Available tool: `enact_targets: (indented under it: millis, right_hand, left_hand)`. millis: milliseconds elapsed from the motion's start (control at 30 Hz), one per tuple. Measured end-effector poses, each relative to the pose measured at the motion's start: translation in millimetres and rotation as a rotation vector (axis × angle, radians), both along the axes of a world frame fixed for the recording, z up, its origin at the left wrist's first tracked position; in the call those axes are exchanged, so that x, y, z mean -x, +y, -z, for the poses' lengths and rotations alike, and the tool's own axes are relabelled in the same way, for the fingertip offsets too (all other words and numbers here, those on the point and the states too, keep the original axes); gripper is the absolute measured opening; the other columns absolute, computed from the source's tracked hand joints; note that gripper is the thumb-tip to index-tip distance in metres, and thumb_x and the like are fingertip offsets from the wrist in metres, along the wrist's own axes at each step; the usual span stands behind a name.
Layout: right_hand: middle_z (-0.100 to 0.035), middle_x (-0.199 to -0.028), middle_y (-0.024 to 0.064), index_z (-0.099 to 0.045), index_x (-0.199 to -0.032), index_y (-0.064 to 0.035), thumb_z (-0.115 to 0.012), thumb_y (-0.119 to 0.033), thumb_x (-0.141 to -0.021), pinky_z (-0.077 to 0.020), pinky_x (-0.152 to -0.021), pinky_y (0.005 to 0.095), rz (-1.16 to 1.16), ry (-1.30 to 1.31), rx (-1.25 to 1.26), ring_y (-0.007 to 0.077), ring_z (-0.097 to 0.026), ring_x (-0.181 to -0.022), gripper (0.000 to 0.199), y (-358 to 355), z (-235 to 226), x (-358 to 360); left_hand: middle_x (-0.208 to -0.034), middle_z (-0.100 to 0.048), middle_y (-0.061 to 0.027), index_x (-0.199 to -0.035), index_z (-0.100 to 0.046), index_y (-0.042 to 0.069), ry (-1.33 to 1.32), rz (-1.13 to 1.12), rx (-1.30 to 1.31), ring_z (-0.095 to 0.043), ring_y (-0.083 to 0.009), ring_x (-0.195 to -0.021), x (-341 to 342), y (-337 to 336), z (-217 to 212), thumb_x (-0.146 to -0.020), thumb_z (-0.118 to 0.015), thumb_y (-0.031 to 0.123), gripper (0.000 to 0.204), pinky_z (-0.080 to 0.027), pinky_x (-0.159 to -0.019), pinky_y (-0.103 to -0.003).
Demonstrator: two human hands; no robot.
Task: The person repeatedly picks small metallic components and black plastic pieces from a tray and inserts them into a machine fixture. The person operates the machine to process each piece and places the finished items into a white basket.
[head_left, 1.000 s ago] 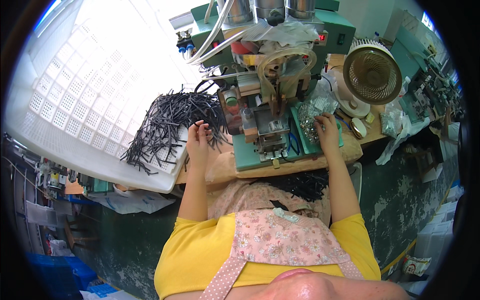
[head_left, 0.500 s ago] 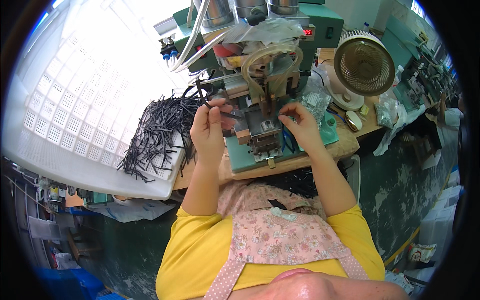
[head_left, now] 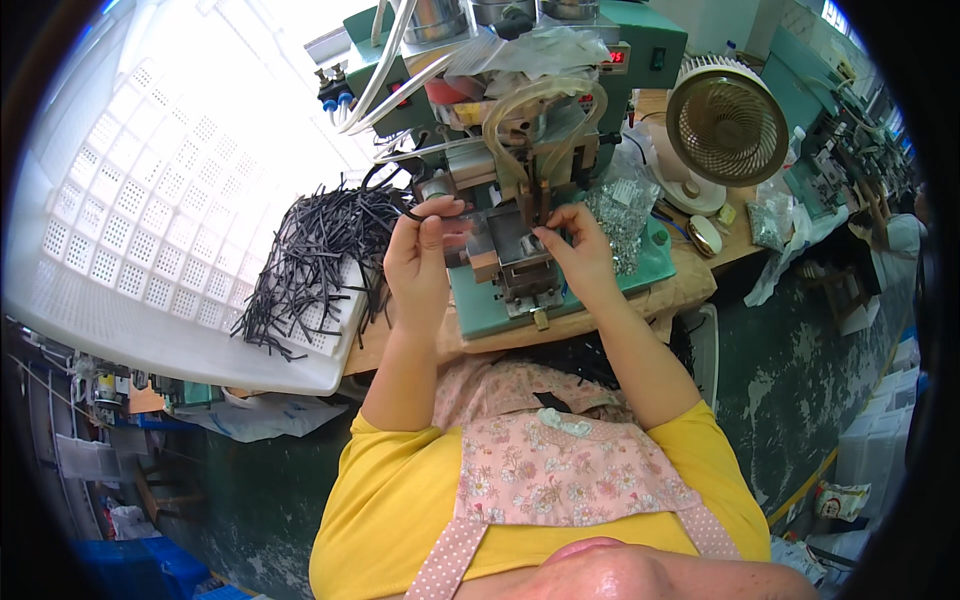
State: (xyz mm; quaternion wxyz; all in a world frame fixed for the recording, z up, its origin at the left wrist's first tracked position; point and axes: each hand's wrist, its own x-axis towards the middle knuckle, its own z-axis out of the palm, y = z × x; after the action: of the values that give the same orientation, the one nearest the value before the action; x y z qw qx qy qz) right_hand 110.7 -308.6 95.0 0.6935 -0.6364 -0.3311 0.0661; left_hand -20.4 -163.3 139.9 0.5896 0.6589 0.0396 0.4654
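My left hand (head_left: 422,245) is raised at the left side of a green bench press (head_left: 470,312), thumb and fingers pinched on a thin black strip (head_left: 410,213). My right hand (head_left: 582,252) is at the press's right side, its thumb and forefinger together at the small metal fixture (head_left: 529,242) under the press head. Whatever those right fingertips hold, if anything, is too small to tell. A grey metal plate (head_left: 500,228) lies between the two hands. Left of my left hand, a tangled heap of black strips (head_left: 325,250) covers part of a white tray.
A large white perforated basket (head_left: 150,220) fills the left. Clear bags of small metal parts (head_left: 622,220) lie right of the press, near a round fan (head_left: 727,130). Clear hoses (head_left: 545,105) loop around the press head. More black strips (head_left: 575,362) are below the bench edge.
My right hand has moved left and inward, onto the fixture. The long black strip that stood up above my left hand now shows only a short bit by the fingers.
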Motion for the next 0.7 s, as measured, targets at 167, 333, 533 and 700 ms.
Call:
enact_targets:
  millis: [167, 333, 533, 700]
  right_hand:
    - [-0.063, -0.093, 0.0071, -0.058, -0.094, -0.0035, -0.071, -0.008, -0.082, -0.0472, -0.081, 0.0296, 0.149, -0.317, 0.214, 0.0208, -0.062, -0.091, 0.019, -9, -9, -2]
    - [-0.063, -0.098, 0.0084, -0.057, -0.096, -0.0026, -0.07, -0.005, -0.082, -0.0461, -0.085, 0.0299, 0.421, -0.507, 0.13, 0.0194, -0.06, -0.095, 0.02, -45, 6, -32]
    - [-0.061, -0.105, 0.0131, -0.059, -0.103, -0.0039, -0.064, -0.006, -0.084, -0.0444, -0.088, 0.0392, 0.439, -0.429, 0.519, 0.0317, -0.058, -0.101, 0.019, -103, 62, -87]
    - [-0.06, -0.106, 0.0127, -0.062, -0.102, -0.0063, -0.064, -0.004, -0.082, -0.0433, -0.084, 0.0436, 0.478, -0.672, 0.621, 0.0356, -0.055, -0.1, 0.021, -105, 93, -73]
  left_hand:
    - [-0.099, -0.068, -0.0103, -0.1, -0.067, 0.002, -0.08, -0.129, -0.687, -0.067, -0.0223, -0.091, -10, -31, 30, -0.081, -0.066, 0.007, 0.019, -0.054, -0.071, -0.028]
    - [-0.098, -0.068, -0.0087, -0.099, -0.068, 0.005, -0.161, -0.145, -1.031, -0.068, -0.0231, -0.096, -26, -47, 53, -0.071, -0.071, 0.008, 0.028, -0.056, -0.072, -0.029]
    - [-0.098, -0.068, -0.0074, -0.097, -0.068, 0.006, -0.202, -0.143, -1.045, -0.068, -0.0227, -0.095, -31, -44, 58, -0.07, -0.071, 0.01, 0.027, -0.056, -0.07, -0.029]
    - [-0.098, -0.068, -0.0071, -0.098, -0.068, 0.006, -0.204, -0.138, -1.031, -0.068, -0.0237, -0.095, -32, -44, 59, -0.072, -0.07, 0.01, 0.026, -0.056, -0.07, -0.029]
